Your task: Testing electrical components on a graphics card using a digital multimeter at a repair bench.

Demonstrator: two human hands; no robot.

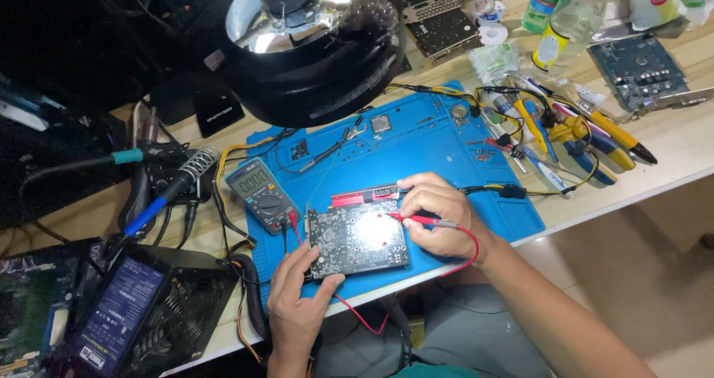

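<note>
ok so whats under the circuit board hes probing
The circuit board lies flat on the blue work mat, with a red strip showing at its far edge. The left hand covers its near left corner; whatever lies directly beneath the board is hidden.

The dark rectangular circuit board (357, 238) is showing a glossy, reflecting metal patch at its centre. The blue matt rubber-like mat (439, 151) is lying smooth under it. The pale wooden bench (669, 151) is looking smooth. The red plastic probe (420, 219) is shining slightly.
</note>
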